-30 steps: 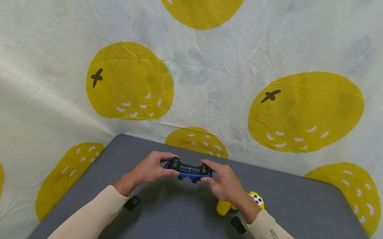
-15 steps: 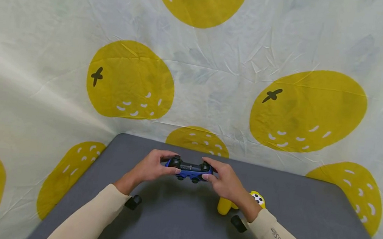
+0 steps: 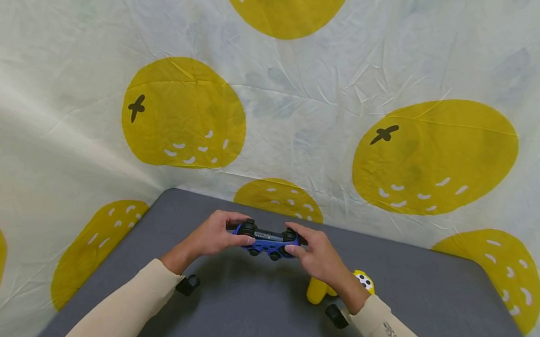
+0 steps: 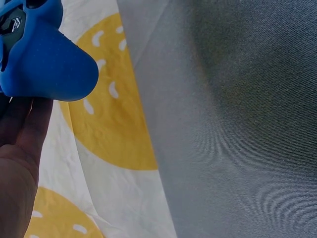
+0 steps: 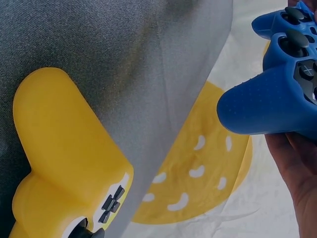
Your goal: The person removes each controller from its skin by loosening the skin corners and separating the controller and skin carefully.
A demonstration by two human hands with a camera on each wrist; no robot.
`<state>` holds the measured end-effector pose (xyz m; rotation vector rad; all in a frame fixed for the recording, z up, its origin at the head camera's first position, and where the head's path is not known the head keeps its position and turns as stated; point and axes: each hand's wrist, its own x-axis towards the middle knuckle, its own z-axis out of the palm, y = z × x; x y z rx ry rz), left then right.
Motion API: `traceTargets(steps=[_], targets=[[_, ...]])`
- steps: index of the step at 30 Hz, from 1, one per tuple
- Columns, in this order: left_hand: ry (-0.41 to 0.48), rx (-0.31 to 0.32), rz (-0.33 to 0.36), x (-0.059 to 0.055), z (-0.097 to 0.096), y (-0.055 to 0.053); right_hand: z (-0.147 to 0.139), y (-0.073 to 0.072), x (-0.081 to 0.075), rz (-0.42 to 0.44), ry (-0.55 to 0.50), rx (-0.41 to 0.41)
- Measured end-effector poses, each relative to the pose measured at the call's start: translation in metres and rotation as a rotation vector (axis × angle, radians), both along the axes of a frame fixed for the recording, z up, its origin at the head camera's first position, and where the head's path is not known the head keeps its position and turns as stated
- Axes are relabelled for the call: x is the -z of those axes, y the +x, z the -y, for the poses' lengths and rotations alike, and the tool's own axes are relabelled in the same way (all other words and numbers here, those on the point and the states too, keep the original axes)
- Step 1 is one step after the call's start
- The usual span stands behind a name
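Observation:
Both hands hold a blue game controller [image 3: 270, 243] above the table, its black shoulder buttons turned toward the head camera. At its left end my left hand [image 3: 213, 234] pinches it between thumb and fingers. The right hand [image 3: 317, 254] grips the opposite end the same way. One rounded blue grip of the controller [image 4: 54, 69] fills the upper left of the left wrist view, fingers behind it. In the right wrist view its black thumbsticks [image 5: 296, 42] face outward. A yellow game controller [image 5: 64, 129] lies on the table below the right hand, partly hidden by the right forearm in the head view.
The dark grey table [image 3: 248, 311] meets a white cloth backdrop [image 3: 306, 86] printed with large yellow fruit at its back and left edges. Black wrist cameras [image 3: 187, 284] sit under each beige sleeve, close above the tabletop.
The blue controller has tilted slightly in the hands, so more of its blue casing shows. Both hands keep their hold and barely shift; the yellow controller stays put.

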<state>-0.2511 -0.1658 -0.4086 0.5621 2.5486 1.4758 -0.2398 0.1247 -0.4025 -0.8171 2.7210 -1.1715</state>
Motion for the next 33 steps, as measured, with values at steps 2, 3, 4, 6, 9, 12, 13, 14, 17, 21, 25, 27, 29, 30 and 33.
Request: traceTargets(steps=[2, 3, 4, 6, 9, 12, 13, 14, 17, 21, 25, 27, 29, 30, 33], targets=[[-0.003, 0.000, -0.001, 0.0005, 0.0004, -0.0005, 0.0004, -0.0004, -0.0005, 0.014, -0.009, 0.000], [-0.002, 0.000, 0.000, 0.0007, 0.0006, -0.0008, 0.0006, -0.0007, -0.0007, 0.021, -0.017, 0.001], [-0.003, 0.001, 0.000, 0.0005, 0.0008, -0.0011, 0.0009, -0.0009, -0.0014, 0.028, -0.023, 0.002], [0.000, 0.003, 0.000, 0.0000, 0.0012, -0.0017, 0.0014, -0.0013, -0.0025, 0.036, -0.033, 0.006], [0.008, 0.011, 0.004, -0.0011, 0.0019, -0.0021, 0.0024, -0.0019, -0.0040, 0.048, -0.042, 0.013], [0.015, 0.014, 0.009, -0.0011, 0.0028, -0.0023, 0.0035, -0.0020, -0.0052, 0.055, -0.045, 0.022], [0.016, 0.013, 0.012, -0.0009, 0.0031, -0.0022, 0.0038, -0.0019, -0.0054, 0.059, -0.047, 0.025], [0.018, 0.012, 0.017, -0.0008, 0.0034, -0.0021, 0.0040, -0.0017, -0.0055, 0.062, -0.050, 0.028], [0.022, 0.010, 0.028, 0.0001, 0.0043, -0.0016, 0.0044, -0.0008, -0.0054, 0.079, -0.061, 0.037], [0.040, 0.013, 0.040, 0.0029, 0.0047, -0.0005, 0.0044, 0.0006, -0.0038, 0.094, -0.092, 0.038], [0.059, 0.005, 0.052, 0.0034, 0.0050, -0.0002, 0.0041, -0.0003, -0.0013, 0.096, -0.123, 0.036], [0.063, 0.002, 0.058, 0.0028, 0.0052, -0.0001, 0.0037, -0.0009, -0.0008, 0.094, -0.135, 0.032], [0.062, 0.000, 0.058, 0.0025, 0.0053, 0.0001, 0.0034, -0.0008, -0.0010, 0.094, -0.146, 0.035], [0.060, -0.004, 0.058, 0.0025, 0.0053, 0.0003, 0.0035, -0.0005, -0.0012, 0.094, -0.152, 0.036], [0.055, -0.022, 0.060, 0.0042, 0.0057, 0.0012, 0.0040, 0.0009, -0.0012, 0.107, -0.169, 0.040]])
